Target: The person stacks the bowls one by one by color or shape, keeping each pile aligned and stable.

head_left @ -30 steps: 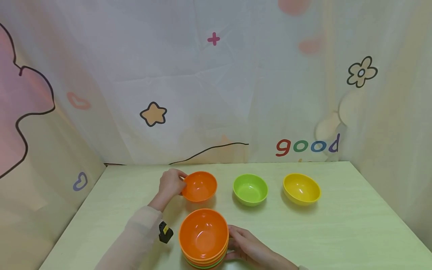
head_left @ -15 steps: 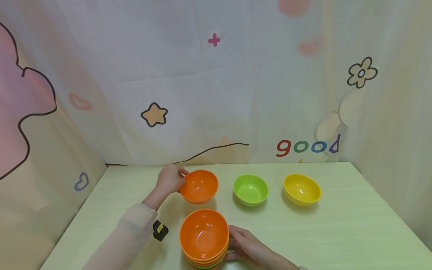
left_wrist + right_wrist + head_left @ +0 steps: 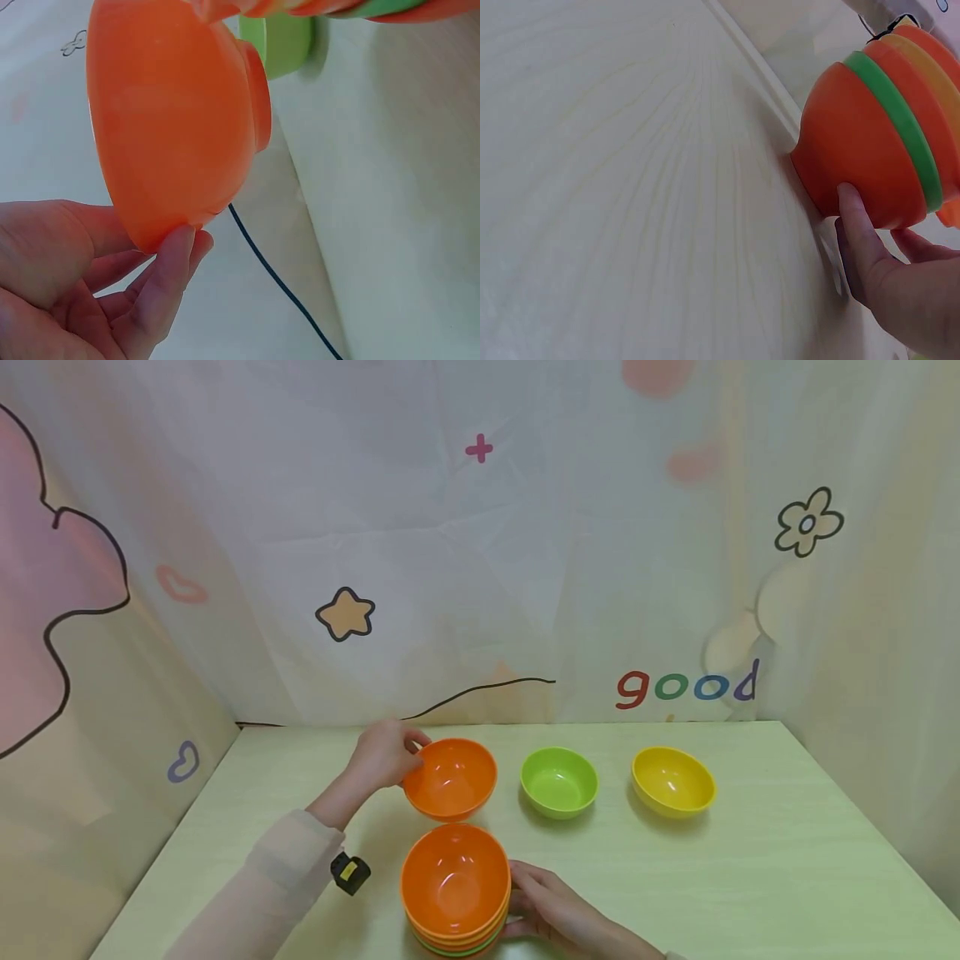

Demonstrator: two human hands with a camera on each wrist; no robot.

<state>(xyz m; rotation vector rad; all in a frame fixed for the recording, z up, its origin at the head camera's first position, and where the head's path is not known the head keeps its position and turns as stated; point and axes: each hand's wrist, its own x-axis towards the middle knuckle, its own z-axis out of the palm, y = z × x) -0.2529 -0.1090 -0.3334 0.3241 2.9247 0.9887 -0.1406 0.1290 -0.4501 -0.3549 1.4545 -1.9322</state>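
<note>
My left hand (image 3: 386, 756) pinches the left edge of an orange bowl (image 3: 452, 781), thumb and fingers at its rim. In the left wrist view this orange bowl (image 3: 172, 112) is seen from the side, and it is raised off the table. Just in front of it stands a stack of nested bowls (image 3: 455, 885), orange on top, with a green rim lower down. My right hand (image 3: 551, 906) holds the stack from the right side. In the right wrist view its fingers (image 3: 862, 232) lie against the lowest orange bowl (image 3: 855, 142), near the base.
A green bowl (image 3: 559, 783) and a yellow bowl (image 3: 672, 782) stand in a row to the right at the back of the pale table (image 3: 750, 877). Behind them hangs a printed curtain (image 3: 480, 568). A dark cable (image 3: 277, 277) shows in the left wrist view.
The orange bowl in my left hand has risen and moved slightly right and nearer the stack. My right hand and the stack stay in place.
</note>
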